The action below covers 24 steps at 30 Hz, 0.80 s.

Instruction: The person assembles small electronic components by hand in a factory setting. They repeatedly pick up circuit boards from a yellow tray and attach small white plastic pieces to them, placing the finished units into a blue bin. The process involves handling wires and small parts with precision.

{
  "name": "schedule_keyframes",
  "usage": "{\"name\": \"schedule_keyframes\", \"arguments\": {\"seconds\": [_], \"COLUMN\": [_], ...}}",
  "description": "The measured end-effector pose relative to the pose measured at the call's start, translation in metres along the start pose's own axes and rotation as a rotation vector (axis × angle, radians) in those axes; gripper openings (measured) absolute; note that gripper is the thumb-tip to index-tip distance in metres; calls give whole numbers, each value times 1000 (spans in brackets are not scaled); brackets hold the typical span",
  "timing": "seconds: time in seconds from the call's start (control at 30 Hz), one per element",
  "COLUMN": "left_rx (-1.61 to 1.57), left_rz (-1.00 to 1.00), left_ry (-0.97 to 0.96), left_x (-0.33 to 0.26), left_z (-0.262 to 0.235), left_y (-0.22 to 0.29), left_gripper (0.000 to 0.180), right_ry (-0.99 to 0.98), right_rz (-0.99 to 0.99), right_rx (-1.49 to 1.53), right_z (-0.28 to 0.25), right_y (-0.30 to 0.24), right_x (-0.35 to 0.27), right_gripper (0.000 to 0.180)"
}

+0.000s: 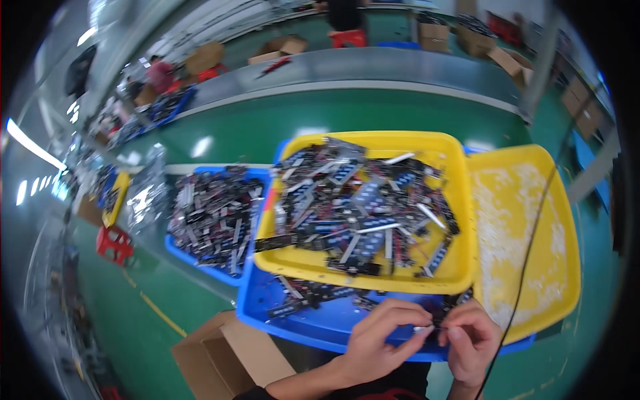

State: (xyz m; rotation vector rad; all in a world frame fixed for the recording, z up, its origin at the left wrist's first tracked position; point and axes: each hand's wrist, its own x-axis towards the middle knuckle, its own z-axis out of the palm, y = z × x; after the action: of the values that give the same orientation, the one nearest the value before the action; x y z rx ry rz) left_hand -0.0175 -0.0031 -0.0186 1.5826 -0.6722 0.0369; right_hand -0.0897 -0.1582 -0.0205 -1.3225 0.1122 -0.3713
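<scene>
My left hand [381, 337] and my right hand [471, 339] meet over the front of a blue tray [320, 327]. Between their fingertips they pinch one small dark strip-shaped part [432, 326] with a pale end. Just behind the hands a yellow tray [453, 267] rests on the blue tray, heaped with several black and silver strip-shaped parts [360, 207]. A few more of these parts [307, 297] lie loose in the blue tray in front of the yellow one.
A second blue tray [200, 263] of similar parts sits to the left. An empty, scuffed yellow tray [527, 233] stands to the right, with a thin black cable [527, 253] across it. An open cardboard box [227, 360] is at lower left. A conveyor [373, 67] and other workers lie beyond.
</scene>
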Motion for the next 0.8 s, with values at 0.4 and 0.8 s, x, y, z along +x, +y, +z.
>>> {"name": "schedule_keyframes", "arguments": {"seconds": [0.4,0.8], "left_rx": [155,1027], "left_rz": [98,496], "left_ry": [-203,7], "left_x": [17,134], "left_z": [-40,-86], "left_y": [24,30], "left_gripper": [25,22], "right_ry": [-131,263], "right_rz": [-383,-108], "right_rx": [-899,-1618], "right_z": [10,-49], "right_y": [-30,-37], "right_x": [2,14], "right_gripper": [23,29]}}
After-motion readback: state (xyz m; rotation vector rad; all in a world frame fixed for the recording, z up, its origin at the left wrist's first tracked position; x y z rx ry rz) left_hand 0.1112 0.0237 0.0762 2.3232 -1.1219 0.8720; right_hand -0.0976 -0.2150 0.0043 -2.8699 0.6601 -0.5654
